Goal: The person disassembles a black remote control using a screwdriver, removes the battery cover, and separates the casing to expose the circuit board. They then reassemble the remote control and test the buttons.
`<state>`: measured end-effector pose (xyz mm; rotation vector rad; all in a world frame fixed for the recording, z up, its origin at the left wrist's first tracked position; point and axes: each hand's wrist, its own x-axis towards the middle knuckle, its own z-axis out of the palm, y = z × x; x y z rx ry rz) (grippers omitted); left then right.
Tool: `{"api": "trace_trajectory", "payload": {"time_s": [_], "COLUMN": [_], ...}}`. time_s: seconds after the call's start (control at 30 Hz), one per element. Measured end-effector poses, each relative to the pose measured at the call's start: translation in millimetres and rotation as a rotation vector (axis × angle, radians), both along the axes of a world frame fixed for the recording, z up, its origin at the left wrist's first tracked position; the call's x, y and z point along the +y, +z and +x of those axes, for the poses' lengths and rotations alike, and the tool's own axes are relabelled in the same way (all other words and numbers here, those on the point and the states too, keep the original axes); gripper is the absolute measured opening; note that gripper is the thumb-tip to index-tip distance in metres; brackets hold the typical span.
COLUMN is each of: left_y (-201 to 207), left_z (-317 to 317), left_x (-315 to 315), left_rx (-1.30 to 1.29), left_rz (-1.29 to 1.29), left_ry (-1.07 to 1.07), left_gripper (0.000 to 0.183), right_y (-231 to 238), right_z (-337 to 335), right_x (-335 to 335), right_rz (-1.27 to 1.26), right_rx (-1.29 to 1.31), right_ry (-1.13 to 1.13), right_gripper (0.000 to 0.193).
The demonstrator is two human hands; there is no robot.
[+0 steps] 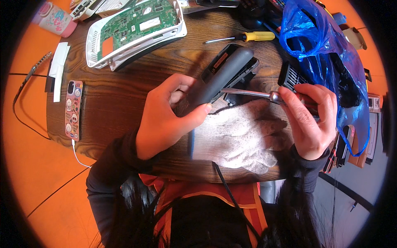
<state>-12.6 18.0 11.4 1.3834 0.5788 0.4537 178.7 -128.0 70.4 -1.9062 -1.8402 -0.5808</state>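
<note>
Head view: the work is set on a dark wood-grained surface (111, 118) with a curved left edge; orange flooring (41, 177) lies to its left and grey flooring (351, 194) at lower right. At upper left of the surface, a white housing (94, 58) carries a green circuit board (124, 35); a pink-based cup (60, 23) stands further left. Near the left edge lie a white strip (58, 68) and a phone (74, 111) in a patterned case, with a white cable (77, 152) at its lower end. A yellow-handled screwdriver (258, 36) lies beyond the hands. A blue plastic bag (304, 35) occupies the right side. Pale knitted gloves (240, 136), brightly lit, lie at front centre.

Fingers, left hand (161, 118): closed around the lower end of a black casing (223, 76), thumb on the near side, the other fingers partly hidden behind. The casing is held tilted above the surface, just beyond the gloves, its parts visibly separated at the far right end.

Fingers, right hand (310, 120): curled around the handle of a metal-shafted screwdriver (248, 93), its shaft pointing left above the gloves. The tip meets the casing's right edge; whether it enters the gap cannot be determined.
</note>
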Motion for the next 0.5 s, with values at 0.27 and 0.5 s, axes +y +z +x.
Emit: {"api": "trace_trajectory", "payload": {"time_s": [0.27, 0.5], "left_y": [-7, -5], "left_z": [1, 0], "left_x": [-7, -8], "left_rx": [0.194, 0.249], "left_rz": [0.68, 0.877], "left_ry": [0.041, 0.13], "left_gripper": [0.039, 0.041], "right_y": [-16, -33], "right_z": [-23, -45], "right_x": [4, 4], "right_rz": [-0.058, -0.154], "right_rx": [-0.197, 0.071], "right_ry": [0.145, 0.107], "right_gripper": [0.032, 0.033]}}
